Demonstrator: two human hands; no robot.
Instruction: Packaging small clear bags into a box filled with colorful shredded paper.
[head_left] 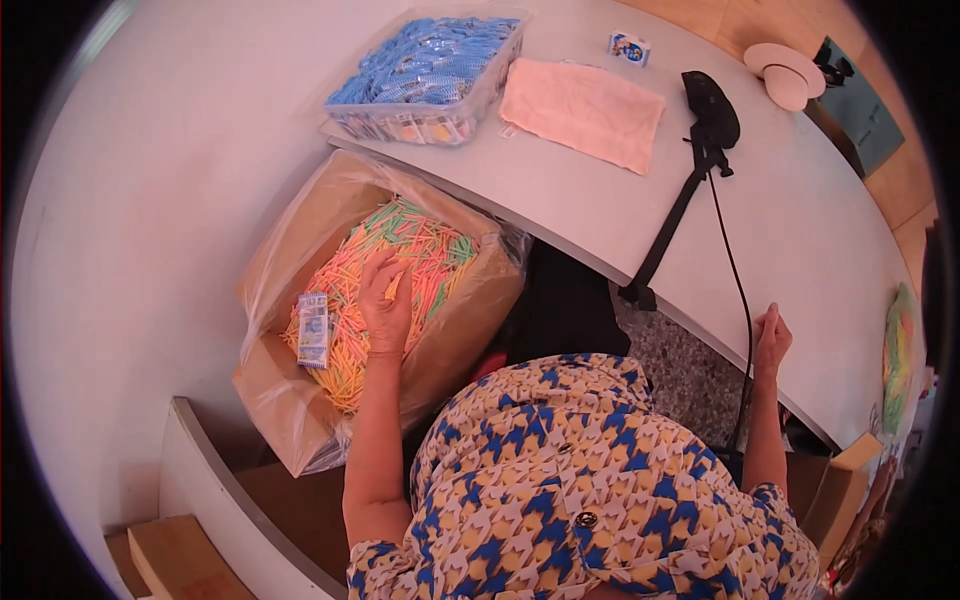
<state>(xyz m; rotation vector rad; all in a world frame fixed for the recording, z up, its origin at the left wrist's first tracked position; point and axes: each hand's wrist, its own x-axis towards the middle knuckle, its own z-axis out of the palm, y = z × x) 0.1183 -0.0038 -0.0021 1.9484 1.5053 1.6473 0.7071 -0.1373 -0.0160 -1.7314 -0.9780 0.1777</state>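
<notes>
My left hand is over a cardboard box lined with clear plastic. Its fingers are bent, with a gap between them and the thumb, and I see nothing held there. Many thin pastel sticks in pink, yellow, green and orange fill the box. On top of them, left of this hand, lies a small blue-and-white packet. My right hand is at the table's front edge, beside a black cable. Its fingers are curled closed, hiding whatever may be inside.
A clear plastic tub full of blue packets stands on the white table. Near it are a pink cloth, a small box and a black strap device. A pale hat lies at the far right.
</notes>
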